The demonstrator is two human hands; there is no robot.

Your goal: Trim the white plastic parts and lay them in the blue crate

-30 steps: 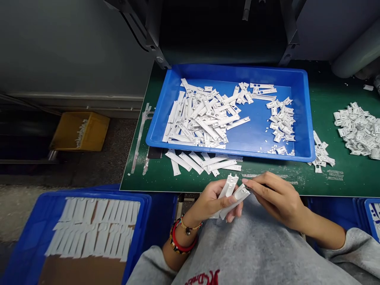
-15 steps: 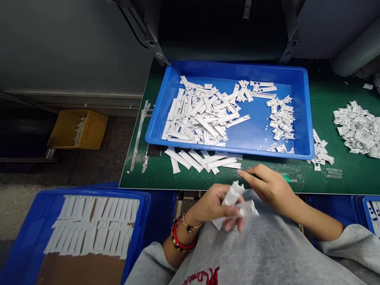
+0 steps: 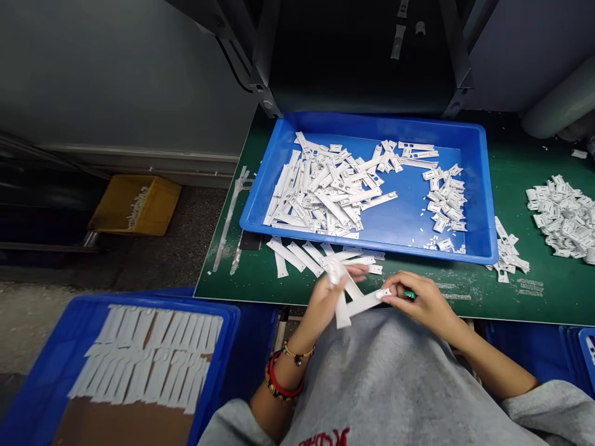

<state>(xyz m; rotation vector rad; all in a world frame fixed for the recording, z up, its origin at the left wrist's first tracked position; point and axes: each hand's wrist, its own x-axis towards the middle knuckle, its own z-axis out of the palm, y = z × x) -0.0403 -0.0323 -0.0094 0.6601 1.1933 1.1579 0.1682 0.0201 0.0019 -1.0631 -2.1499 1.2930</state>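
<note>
the green bench (image 3: pixel 511 148) spreads beneath a blue bin (image 3: pixel 478 204) — at twelve o'clock from the hands — where many loose strips (image 3: pixel 325 192) lie heaped, so plenty seems left. a blue tray (image 3: pixel 51 353), between eight and nine, has two rows laid on brown card (image 3: pixel 125 424), likely the done ones. the left hand (image 3: pixel 324 300) has blurred strips in its fingers; the right hand (image 3: pixel 423 303) pinches one white strip (image 3: pixel 365 303), six o'clock of the bin, plus something green (image 3: pixel 409 294).

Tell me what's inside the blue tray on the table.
Long white strips, mostly heaped toward the left, and small white pieces at the right. What lies beneath the heaped strips is covered.
</note>
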